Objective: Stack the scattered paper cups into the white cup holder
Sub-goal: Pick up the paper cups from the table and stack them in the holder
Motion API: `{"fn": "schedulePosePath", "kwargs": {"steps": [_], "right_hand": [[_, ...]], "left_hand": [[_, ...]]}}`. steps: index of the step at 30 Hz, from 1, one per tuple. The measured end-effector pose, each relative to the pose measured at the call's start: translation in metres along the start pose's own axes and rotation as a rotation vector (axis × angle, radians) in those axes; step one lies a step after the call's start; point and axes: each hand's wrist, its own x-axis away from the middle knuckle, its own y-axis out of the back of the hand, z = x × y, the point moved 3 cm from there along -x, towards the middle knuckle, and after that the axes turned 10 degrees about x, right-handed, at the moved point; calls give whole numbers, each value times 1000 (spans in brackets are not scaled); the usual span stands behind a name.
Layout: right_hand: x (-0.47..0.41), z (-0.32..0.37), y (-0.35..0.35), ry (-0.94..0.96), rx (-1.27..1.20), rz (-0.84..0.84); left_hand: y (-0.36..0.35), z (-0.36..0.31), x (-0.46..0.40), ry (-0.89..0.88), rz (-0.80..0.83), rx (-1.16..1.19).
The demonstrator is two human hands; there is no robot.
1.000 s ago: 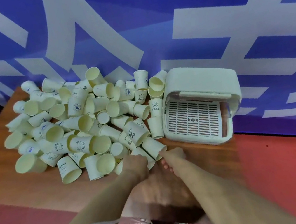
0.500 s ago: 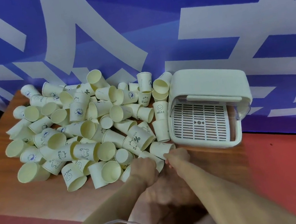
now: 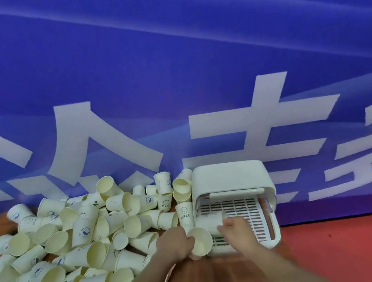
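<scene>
Several cream paper cups [image 3: 93, 253] lie heaped on the wooden table [image 3: 216, 279], most of them on their sides. The white cup holder [image 3: 229, 175] stands at the right of the heap, and its slotted tray [image 3: 245, 214] faces me. My left hand [image 3: 173, 244] grips a paper cup [image 3: 201, 243] by the rim, its mouth turned toward me, at the tray's front left corner. My right hand [image 3: 235, 228] holds a second cup [image 3: 207, 221] on its side over the tray. The two cups touch; whether one sits inside the other I cannot tell.
A blue banner [image 3: 169, 70] with large white characters rises right behind the table. Red floor [image 3: 355, 248] shows to the right of the table edge. An upright "HELLO" cup [image 3: 184, 211] stands against the holder's left side.
Both hands have lifted from the front of the heap, each with a cup, and moved right to the holder's tray. The view has tilted upward and come closer.
</scene>
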Motion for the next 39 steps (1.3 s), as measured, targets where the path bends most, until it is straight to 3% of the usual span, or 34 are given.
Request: {"fn": "schedulePosePath", "kwargs": {"steps": [7, 13, 19, 25, 39], "right_hand": [[1, -22, 41, -22, 45, -135], [18, -30, 64, 21, 336, -190], [25, -27, 75, 178, 542, -265], [27, -16, 61, 407, 615, -211], [0, -2, 25, 506, 967, -53]], "left_hand": [[-2, -18, -28, 37, -42, 220], [-22, -26, -43, 62, -32, 435], [-40, -31, -54, 75, 13, 326], [-53, -29, -65, 94, 11, 199], [-74, -7, -83, 67, 33, 67]]}}
